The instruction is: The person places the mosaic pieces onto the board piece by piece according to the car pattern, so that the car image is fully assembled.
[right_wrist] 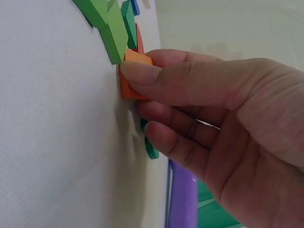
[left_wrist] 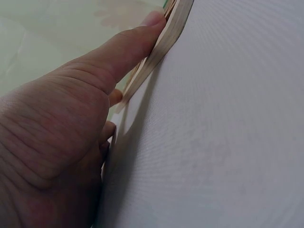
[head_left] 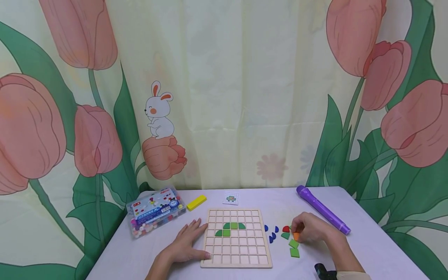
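Observation:
A wooden grid board [head_left: 241, 259] lies on the table, with light green squares and dark green quarter-round tiles in its upper cells. My left hand [head_left: 189, 242] rests along the board's left side, fingers spread. In the left wrist view the thumb [left_wrist: 137, 42] touches the board's edge [left_wrist: 166, 42]. To the right of the board, my right hand [head_left: 309, 227] pinches an orange square tile [right_wrist: 135, 88] between thumb and fingers. Close by lie light green square tiles [head_left: 294, 252], a dark green tile [head_left: 285, 235], a red tile [head_left: 286, 229] and several blue tiles [head_left: 272, 237].
A small pattern card [head_left: 231, 198] lies behind the board. At the back left are a clear plastic box [head_left: 157, 210] of colourful pieces and a yellow block [head_left: 196, 202]. A purple stick-shaped object [head_left: 323, 210] lies at the right. A tulip-printed curtain [head_left: 224, 97] stands behind the table.

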Demonstrator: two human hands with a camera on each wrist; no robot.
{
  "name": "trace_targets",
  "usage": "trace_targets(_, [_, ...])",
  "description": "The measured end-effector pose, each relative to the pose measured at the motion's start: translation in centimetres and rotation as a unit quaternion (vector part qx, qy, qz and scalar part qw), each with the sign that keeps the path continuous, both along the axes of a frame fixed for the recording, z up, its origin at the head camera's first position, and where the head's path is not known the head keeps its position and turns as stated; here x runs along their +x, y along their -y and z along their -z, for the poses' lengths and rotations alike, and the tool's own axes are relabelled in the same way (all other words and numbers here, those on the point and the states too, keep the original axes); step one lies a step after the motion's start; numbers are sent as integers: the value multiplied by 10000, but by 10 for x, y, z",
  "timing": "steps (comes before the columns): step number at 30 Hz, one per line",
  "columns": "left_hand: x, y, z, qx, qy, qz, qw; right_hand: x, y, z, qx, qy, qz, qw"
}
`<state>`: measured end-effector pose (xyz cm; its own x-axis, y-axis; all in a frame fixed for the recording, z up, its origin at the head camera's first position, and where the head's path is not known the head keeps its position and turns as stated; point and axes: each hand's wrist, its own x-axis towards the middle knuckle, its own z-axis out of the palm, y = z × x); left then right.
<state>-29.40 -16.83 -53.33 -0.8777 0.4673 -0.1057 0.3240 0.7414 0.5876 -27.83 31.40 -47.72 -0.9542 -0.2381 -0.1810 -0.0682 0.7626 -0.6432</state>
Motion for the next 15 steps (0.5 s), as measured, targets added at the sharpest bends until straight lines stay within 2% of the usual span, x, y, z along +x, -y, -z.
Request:
trace_targets(7, [1,-1,-1,11,20,-39,10000,-1,-2,-2,-163,-3,91,9998])
trace_targets(15, [2,-1,-3,35,3,-12,10000,-6,2,-9,-753,-298,-546,9952])
